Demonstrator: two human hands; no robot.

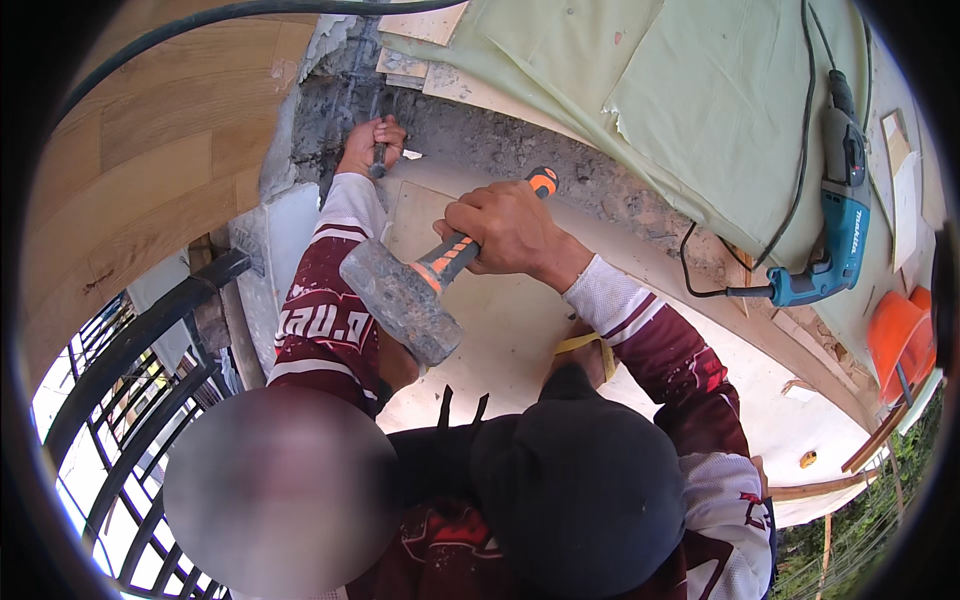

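My left hand (368,148) is closed around a dark metal chisel (380,164), held against a rough, broken concrete edge (330,115) near the top. My right hand (500,228) grips the black-and-orange handle of a sledgehammer (398,300), whose scuffed grey head is raised over my left forearm, away from the chisel. Below the concrete strip lies a pale board surface (490,350). The chisel's tip is too hard to make out against the grey concrete.
A teal corded drill (840,250) lies on green sheeting (680,90) at right, near an orange plastic object (895,340) and loose wood offcuts (900,200). A curved wooden panel (160,130) and black metal railing (140,340) occupy the left. A black cable (230,12) crosses the top.
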